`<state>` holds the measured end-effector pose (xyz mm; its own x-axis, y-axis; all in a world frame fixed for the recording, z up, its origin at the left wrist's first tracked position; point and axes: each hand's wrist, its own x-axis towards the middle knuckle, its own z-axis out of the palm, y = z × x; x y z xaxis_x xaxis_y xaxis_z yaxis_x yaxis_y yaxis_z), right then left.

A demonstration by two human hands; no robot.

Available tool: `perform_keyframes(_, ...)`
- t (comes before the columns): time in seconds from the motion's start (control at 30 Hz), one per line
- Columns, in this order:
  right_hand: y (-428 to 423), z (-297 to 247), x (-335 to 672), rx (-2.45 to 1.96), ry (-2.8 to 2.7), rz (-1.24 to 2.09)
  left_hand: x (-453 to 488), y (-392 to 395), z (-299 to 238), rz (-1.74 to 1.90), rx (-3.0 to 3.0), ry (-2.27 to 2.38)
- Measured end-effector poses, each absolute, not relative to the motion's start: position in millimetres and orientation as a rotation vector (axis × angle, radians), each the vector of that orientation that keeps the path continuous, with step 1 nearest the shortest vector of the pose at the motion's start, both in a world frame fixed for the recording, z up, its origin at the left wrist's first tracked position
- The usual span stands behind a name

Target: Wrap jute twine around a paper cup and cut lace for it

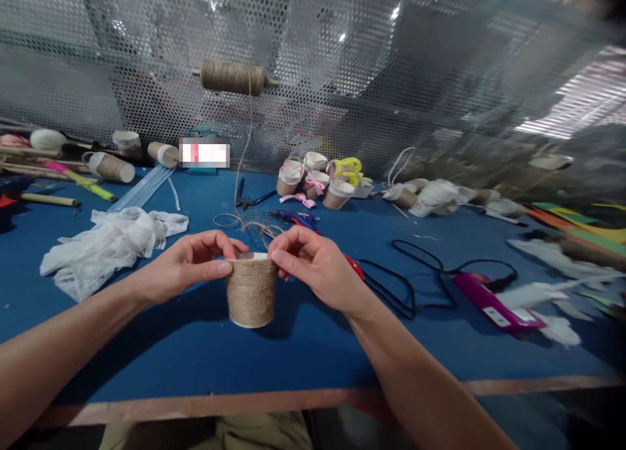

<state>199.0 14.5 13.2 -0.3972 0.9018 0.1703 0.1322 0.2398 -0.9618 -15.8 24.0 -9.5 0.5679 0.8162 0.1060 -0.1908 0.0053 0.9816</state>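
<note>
Two bare hands are holding a small cup wrapped in tan twine, with a white rim and base (251, 297), above or on a blue worktop (171, 352) near its front edge; whether the base is touching is hard to tell. The left hand (195, 261) is pinching the rim between thumb and fingers on one side, and the right hand (313, 261) is pinching the opposite side. Behind them, a slack strand of tan twine (243, 153) is hanging from a thick tan spool on a rod (232, 77) and curling onto the worktop; whether it is joining the cup is unclear.

Squeezing too hard would risk buckling the rim, and tugging the wrap could loosen its turns. The loose loops, lying close to a blue-and-red glue gun (300, 220), could snag on it if pulled. To the right, a looping black cord (411, 287) is trailing near a purple power strip (493, 303), where a sweeping forearm could catch it.
</note>
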Motion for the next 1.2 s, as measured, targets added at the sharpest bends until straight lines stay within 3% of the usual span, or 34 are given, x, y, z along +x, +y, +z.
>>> perform_keyframes(0.57,7.5,9.5,186.0,-1.099,-1.987,0.888,-4.5,16.3,-11.1,0.882,2.015,0.846)
perform_keyframes(1.2,12.5,9.0,190.6,-0.981,-1.808,1.237,-12.9,22.6,-12.8,0.787,1.939,0.801)
